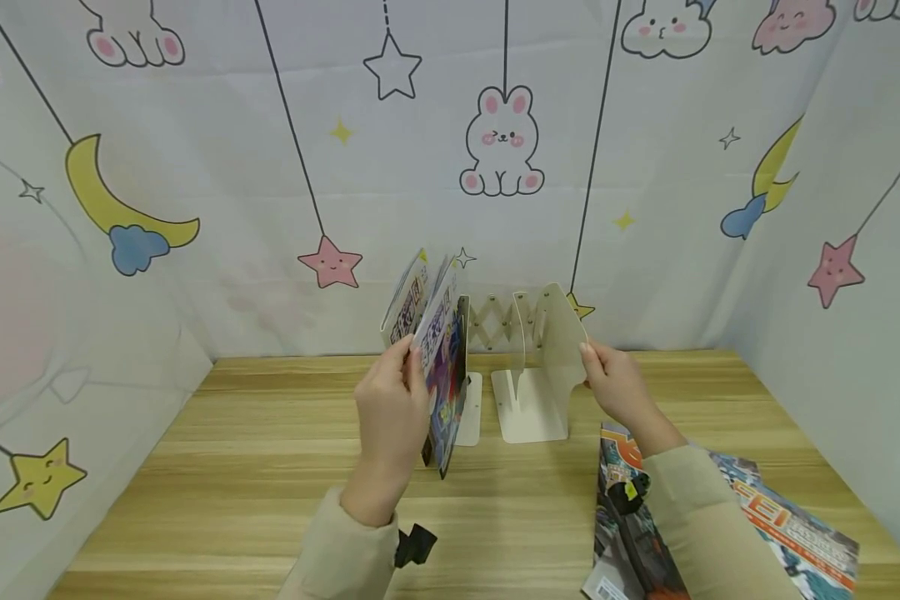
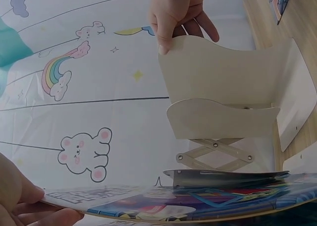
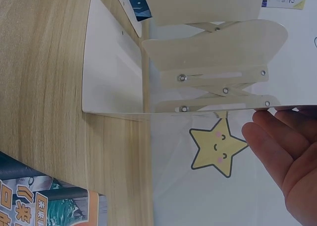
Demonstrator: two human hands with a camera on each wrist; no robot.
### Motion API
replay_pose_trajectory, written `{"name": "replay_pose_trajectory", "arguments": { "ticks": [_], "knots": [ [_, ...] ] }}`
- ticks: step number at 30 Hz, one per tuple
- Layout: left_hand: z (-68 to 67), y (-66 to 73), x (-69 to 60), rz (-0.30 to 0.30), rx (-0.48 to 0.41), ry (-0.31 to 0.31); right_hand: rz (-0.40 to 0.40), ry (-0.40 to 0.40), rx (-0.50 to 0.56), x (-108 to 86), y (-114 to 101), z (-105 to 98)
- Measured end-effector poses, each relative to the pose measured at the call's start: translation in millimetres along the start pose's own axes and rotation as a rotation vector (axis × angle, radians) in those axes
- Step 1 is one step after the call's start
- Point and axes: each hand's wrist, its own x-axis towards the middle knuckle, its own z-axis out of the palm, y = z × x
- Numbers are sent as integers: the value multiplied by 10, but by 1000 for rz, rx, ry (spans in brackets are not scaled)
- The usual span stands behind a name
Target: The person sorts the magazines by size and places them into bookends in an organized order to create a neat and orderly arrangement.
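Note:
A cream metal expanding book rack [image 1: 532, 408] with crossed lattice bars stands at the back of the table. My left hand [image 1: 393, 417] pinches the near edge of a colourful magazine [image 1: 444, 367], held upright at the rack's left end; another magazine [image 1: 407, 304] stands just left of it. The right hand [image 1: 621, 383] grips the edge of the rack's right end plate [image 3: 114, 62], thumb on one side. In the left wrist view, the magazine [image 2: 198, 201] lies along the lower edge, the left hand [image 2: 29, 201] at its corner and the right hand [image 2: 181, 13] on the plate.
Several magazines [image 1: 802, 533] lie overlapping on the wooden table [image 1: 255, 475] at the right front, partly under the right sleeve [image 1: 720, 517]. A patterned white cloth [image 1: 435, 192] hangs behind the table and along both sides.

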Motion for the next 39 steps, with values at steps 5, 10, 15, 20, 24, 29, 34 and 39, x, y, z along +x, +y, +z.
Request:
{"name": "replay_pose_trajectory", "arguments": {
  "ticks": [5, 10, 15, 20, 24, 29, 34, 39],
  "knots": [
    [15, 13, 18, -4, 7, -8, -9, 8, -7, 1, 2, 3],
    [26, 13, 31, 5, 22, -28, -9, 6, 11, 2, 4, 2],
    [23, 9, 47, 26, 51, -44, 0, -1, 10, 2, 7, -1],
    [-3, -2, 59, 47, 153, -51, 10, -3, 12, -6, 2, -4],
    [-28, -13, 67, 61, 236, -49, 8, -3, 15, -8, 4, -3],
    [-35, -34, 71, 69, 281, -29, 2, -1, 22, -5, 6, -1],
    [-31, -88, 83, 115, 325, -1, 2, -6, 28, -7, 5, -2],
    [-45, -148, 110, 179, 348, 7, -3, -12, 42, 0, 20, 12]
  ]
}}
